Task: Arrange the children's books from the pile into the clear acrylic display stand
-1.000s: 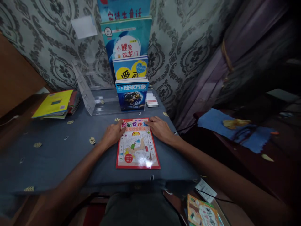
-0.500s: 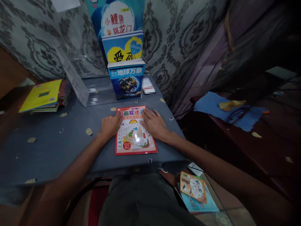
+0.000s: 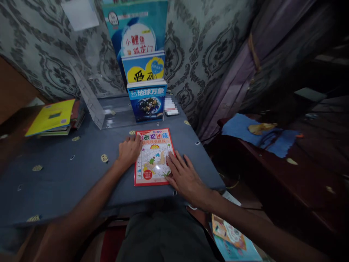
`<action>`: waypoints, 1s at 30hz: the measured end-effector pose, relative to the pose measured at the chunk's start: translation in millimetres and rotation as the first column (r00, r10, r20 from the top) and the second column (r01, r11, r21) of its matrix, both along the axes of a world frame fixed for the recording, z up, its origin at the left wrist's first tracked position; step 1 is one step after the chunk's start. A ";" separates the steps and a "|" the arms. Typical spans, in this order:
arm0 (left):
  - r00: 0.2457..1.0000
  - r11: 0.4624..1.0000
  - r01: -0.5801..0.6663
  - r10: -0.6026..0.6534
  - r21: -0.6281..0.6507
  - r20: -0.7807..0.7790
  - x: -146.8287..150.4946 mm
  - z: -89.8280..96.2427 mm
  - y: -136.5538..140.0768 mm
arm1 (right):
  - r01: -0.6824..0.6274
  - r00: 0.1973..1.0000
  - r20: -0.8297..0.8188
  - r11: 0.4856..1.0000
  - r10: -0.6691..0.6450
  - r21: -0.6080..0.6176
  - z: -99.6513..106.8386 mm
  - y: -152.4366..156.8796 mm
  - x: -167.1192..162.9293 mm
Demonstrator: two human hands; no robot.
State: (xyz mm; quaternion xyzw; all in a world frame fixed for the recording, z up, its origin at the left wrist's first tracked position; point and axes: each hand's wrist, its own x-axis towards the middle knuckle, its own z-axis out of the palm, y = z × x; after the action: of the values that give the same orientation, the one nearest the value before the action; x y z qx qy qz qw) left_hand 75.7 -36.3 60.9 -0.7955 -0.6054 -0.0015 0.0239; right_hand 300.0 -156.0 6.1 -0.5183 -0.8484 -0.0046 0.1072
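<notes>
While red book (image 3: pixel 152 154) is lying flat on desk (image 3: pixel 89 182) near front edge, I am seeing left hand (image 3: pixel 129 151) resting at book's upper left, fingers loosely curled; cannot tell if they are pinching it. Right hand (image 3: pixel 185 177) is lying over lower right edge, fingers spread, gripping nothing. Beyond, globe book (image 3: pixel 148 104) is standing upright, clear rack (image 3: pixel 94 105) showing at its left; yellow book (image 3: pixel 51 116) is lying farther left.
</notes>
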 end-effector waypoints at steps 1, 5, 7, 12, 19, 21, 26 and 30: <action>1.000 0.999 0.018 -0.018 0.043 0.001 -0.1 0.1 -0.3 | -0.004 1.000 -0.003 1.000 0.004 0.000 -2.1 1.1 1.0; 0.994 0.995 0.037 -0.046 0.096 0.096 -2.8 -6.6 1.9 | -0.037 0.998 -0.042 0.999 0.036 -0.020 -9.7 10.5 6.9; 0.967 0.996 0.042 -0.062 0.084 0.248 -6.4 -13.6 6.6 | -0.064 0.996 -0.063 0.994 0.059 -0.084 -8.4 17.6 10.5; 0.587 0.997 0.072 -0.046 0.005 0.808 -20.4 -30.0 28.1 | -0.137 0.987 -0.123 0.951 0.106 -0.279 11.9 36.8 16.6; -0.083 0.908 0.156 0.405 -0.389 0.911 -27.4 -37.1 43.2 | -0.012 0.994 -0.104 0.962 -0.017 -0.273 25.2 73.0 -6.2; -0.113 0.890 0.231 0.425 -0.393 0.898 -26.3 -36.1 40.4 | 0.048 0.994 -0.084 0.973 -0.068 -0.228 26.1 87.4 -17.0; -0.135 0.874 0.284 0.444 -0.395 0.886 -26.5 -32.5 37.6 | 0.163 0.985 -0.029 0.971 -0.170 -0.177 32.6 131.7 -32.3; -0.158 0.859 0.310 0.470 -0.408 0.869 -29.0 -32.6 40.2 | 0.213 0.972 -0.076 0.970 -0.223 -0.118 29.6 160.2 -33.9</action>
State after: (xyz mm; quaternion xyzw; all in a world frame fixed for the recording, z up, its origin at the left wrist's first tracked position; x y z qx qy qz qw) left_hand 46.7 3.9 28.3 -0.4385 -0.4324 -0.4465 -0.6491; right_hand 266.1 4.2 35.7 -0.6132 -0.7797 0.0529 0.1149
